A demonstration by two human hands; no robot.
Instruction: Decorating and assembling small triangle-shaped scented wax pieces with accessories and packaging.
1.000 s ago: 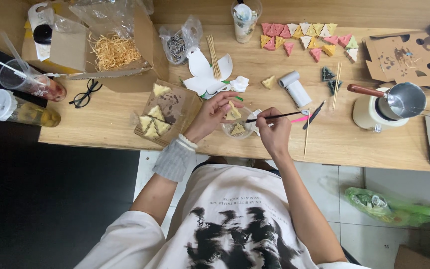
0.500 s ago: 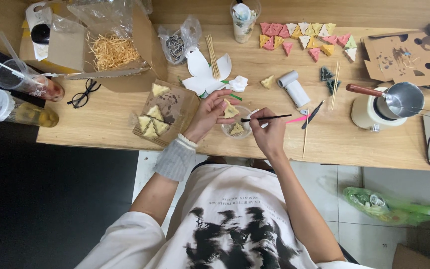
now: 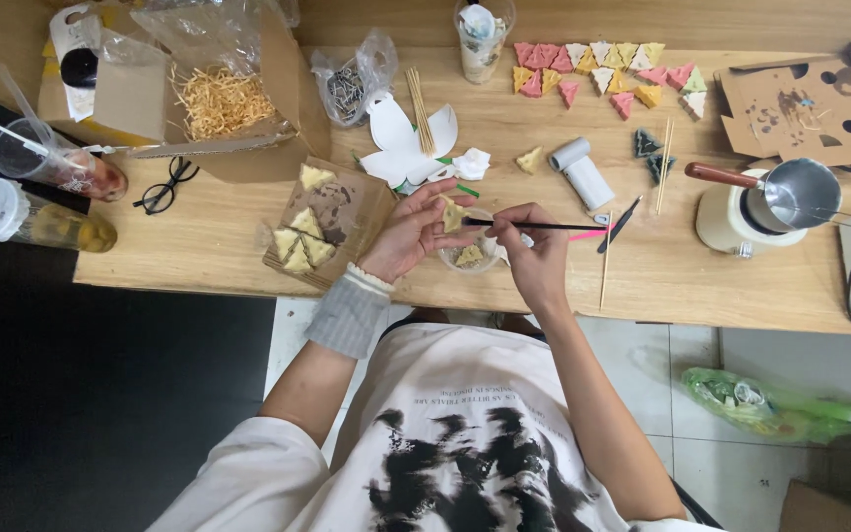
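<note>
Head view, looking down on the worktop (image 3: 199,246). My left hand (image 3: 408,232) pinches a small yellow triangle (image 3: 453,214) between its fingers, just above a clear cup (image 3: 469,258) at the near edge. My right hand (image 3: 534,258) grips a thin black brush (image 3: 534,226); its tip touches the triangle.

Surroundings:
- Cardboard tray (image 3: 342,212) just left of my left hand, carrying more yellow triangles.
- White paper flower (image 3: 401,148) and a bundle of skewers (image 3: 421,108) behind the hands.
- White roll (image 3: 583,172) and a loose yellow piece (image 3: 529,160) right of the flower.
- Rows of pink and yellow triangles (image 3: 603,69) at the far edge; two dark green ones (image 3: 648,153) nearer.
- Metal pot (image 3: 800,192) with a wooden handle on a white base, far right.
- Glasses (image 3: 164,187), two lidded drinks (image 3: 41,187) and a box of straw (image 3: 219,99) to the left.

Nothing lies between the hands and the cup; my left hand partly hides the tray's right corner.
</note>
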